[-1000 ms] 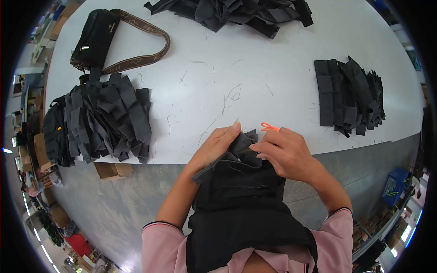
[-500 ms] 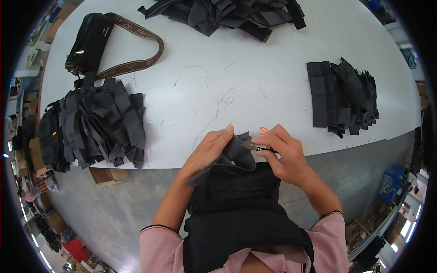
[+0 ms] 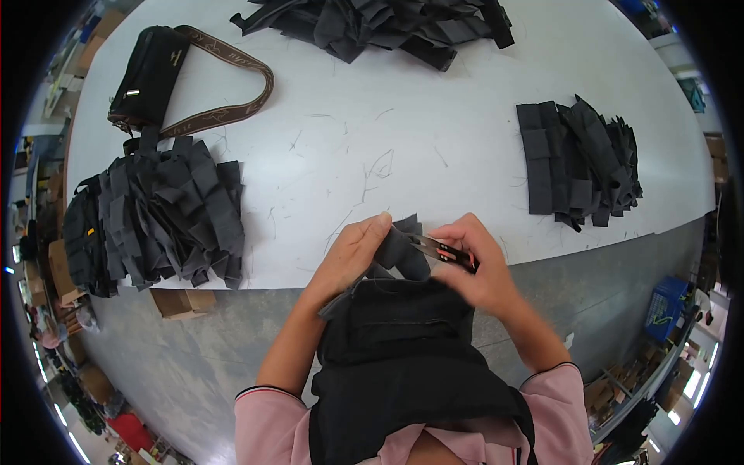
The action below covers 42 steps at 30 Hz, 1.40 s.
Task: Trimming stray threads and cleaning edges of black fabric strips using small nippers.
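From my remote seat, the white table [image 3: 465, 77] seems host to a snipping step. Upper left, the black bag [image 3: 151, 77] looks closed, contents hidden; lower left, the carton's [image 3: 184, 303] inside is unclear (from here, anyway). At centre, my left hand [image 3: 356, 252] pinches dark-grey cloth [image 3: 400, 251]; my right hand [image 3: 482, 269] clasps the snips [image 3: 456, 255], blades at the cloth. Next calls for steadiness, I judge.

Diffuse light brightens the table [image 3: 310, 178], whose edges bow; the right hand [image 3: 487, 271], beside it, blurs slightly.
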Tool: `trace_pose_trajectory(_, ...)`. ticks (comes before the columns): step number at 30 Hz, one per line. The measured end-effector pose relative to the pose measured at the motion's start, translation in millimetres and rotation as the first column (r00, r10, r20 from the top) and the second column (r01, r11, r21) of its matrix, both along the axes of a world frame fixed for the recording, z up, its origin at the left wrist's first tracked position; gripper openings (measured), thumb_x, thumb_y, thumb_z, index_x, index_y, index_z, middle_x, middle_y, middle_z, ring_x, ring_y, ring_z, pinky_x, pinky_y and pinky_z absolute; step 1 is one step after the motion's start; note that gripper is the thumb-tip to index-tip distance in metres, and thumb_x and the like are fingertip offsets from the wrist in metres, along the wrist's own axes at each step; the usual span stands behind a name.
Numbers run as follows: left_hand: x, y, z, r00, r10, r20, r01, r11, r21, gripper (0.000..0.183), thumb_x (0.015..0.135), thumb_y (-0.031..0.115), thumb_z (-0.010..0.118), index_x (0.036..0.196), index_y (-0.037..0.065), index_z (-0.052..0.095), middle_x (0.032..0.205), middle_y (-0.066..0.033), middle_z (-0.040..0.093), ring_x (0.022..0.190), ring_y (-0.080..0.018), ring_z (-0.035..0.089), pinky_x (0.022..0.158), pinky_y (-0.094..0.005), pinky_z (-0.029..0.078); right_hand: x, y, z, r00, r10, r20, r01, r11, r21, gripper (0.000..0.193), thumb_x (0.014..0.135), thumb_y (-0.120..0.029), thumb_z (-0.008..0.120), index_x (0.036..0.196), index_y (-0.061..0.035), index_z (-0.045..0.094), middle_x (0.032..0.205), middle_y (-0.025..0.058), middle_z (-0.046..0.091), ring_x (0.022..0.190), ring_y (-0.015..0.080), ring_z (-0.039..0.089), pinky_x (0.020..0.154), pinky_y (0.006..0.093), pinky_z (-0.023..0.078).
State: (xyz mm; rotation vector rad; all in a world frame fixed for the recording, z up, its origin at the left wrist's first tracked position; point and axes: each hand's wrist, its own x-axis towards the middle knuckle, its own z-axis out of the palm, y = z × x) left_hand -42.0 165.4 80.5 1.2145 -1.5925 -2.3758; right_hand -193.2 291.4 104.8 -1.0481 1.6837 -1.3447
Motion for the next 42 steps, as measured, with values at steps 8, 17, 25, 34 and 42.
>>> trace_pose_trajectory(8, 3, 15, 3, 0.991, 0.043, -0.131, -0.035, 0.998, 0.061, 0.041, 0.078, 0.009, 0.058, 0.116, 0.002, 0.046, 0.100, -0.0079, 0.055, 0.085, -0.0135, 0.053, 0.073, -0.0250, 0.044, -2, 9, -22, 0.564, -0.102, -0.820, -0.168, 0.957, -0.234, 0.023, 0.052, -0.002, 0.066, 0.073, -0.0106, 0.063, 0.059, 0.0028, 0.042, 0.052, 0.0189, 0.051, 0.044, 0.0300, 0.037)
trace_pose_trajectory(17, 8, 38, -9, 0.930, 0.358, -0.083, -0.327, 0.909, 0.258, 0.053, 0.069, -0.002, 0.059, 0.119, 0.000, 0.041, 0.101, -0.0087, 0.054, 0.090, -0.0117, 0.053, 0.076, -0.0239, 0.043, 8, 15, -3, 0.978, 0.076, -0.196, -0.059, 0.994, 0.094, 0.038, 0.070, -0.002, 0.068, 0.107, -0.0099, 0.061, 0.083, 0.0068, 0.052, 0.064, 0.0229, 0.055, 0.057, 0.0301, 0.045)
trace_pose_trajectory(25, -5, 46, -6, 0.874, 0.474, -0.108, -0.475, 0.880, 0.022, 0.053, 0.073, -0.003, 0.057, 0.122, -0.003, 0.037, 0.107, -0.0100, 0.051, 0.095, -0.0126, 0.050, 0.080, -0.0248, 0.043, 15, 10, 7, 0.703, 0.132, -0.699, -0.089, 0.991, 0.099, 0.034, 0.067, -0.007, 0.072, 0.100, -0.0069, 0.063, 0.080, 0.0055, 0.051, 0.060, 0.0204, 0.055, 0.053, 0.0295, 0.044)
trace_pose_trajectory(34, -4, 47, -10, 0.879, 0.467, -0.095, -0.471, 0.882, -0.019, 0.053, 0.074, -0.004, 0.056, 0.123, -0.003, 0.035, 0.107, -0.0107, 0.050, 0.096, -0.0124, 0.049, 0.080, -0.0254, 0.043, 20, 6, 4, 0.630, 0.158, -0.760, -0.105, 0.987, 0.118, 0.036, 0.066, -0.006, 0.072, 0.101, -0.0048, 0.063, 0.081, 0.0081, 0.053, 0.057, 0.0199, 0.055, 0.050, 0.0287, 0.042)
trace_pose_trajectory(42, 1, 39, -7, 0.870, 0.480, -0.111, -0.472, 0.877, 0.093, 0.048, 0.081, 0.004, 0.055, 0.125, -0.004, 0.039, 0.107, -0.0087, 0.052, 0.090, -0.0135, 0.052, 0.079, -0.0267, 0.044, 18, 1, -2, 0.842, 0.098, -0.531, -0.036, 0.991, 0.126, 0.024, 0.075, -0.006, 0.066, 0.099, -0.0044, 0.061, 0.080, 0.0070, 0.051, 0.058, 0.0218, 0.054, 0.054, 0.0310, 0.045)
